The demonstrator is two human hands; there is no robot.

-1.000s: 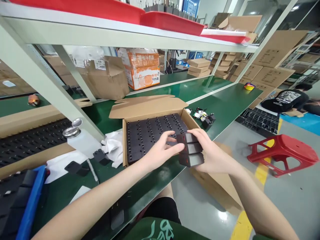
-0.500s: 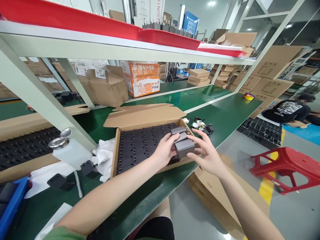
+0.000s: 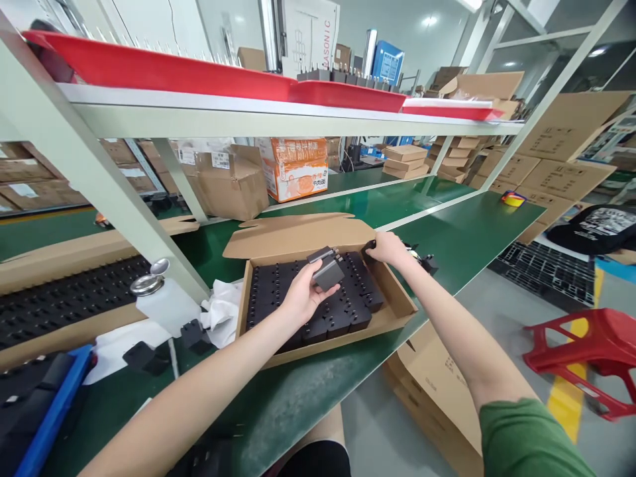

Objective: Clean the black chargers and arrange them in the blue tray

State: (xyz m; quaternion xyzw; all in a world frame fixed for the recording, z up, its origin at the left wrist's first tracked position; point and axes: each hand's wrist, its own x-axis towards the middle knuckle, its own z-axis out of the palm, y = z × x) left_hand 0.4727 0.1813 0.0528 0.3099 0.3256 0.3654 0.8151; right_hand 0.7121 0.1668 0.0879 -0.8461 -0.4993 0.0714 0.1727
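Dark item [image 3: 368,246] partly behind right hand [image 3: 389,248]

The arms [image 3: 450,315] reach forward, left hand [image 3: 301,297] curled in a grip, right hand [image 3: 390,248] clasping farther out.

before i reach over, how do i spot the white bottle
Find the open cardboard box of black blocks on the green bench. Left of it, past the crumpled white wad, stands the white bottle; a shiny silver top sets it apart.

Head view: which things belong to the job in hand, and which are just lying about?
In use:
dark blocks held in the left hand
single dark block at the right hand
open carton, with rows of blocks inside

Apparently just lying about:
red stool
orange-and-white box
pump-top bottle
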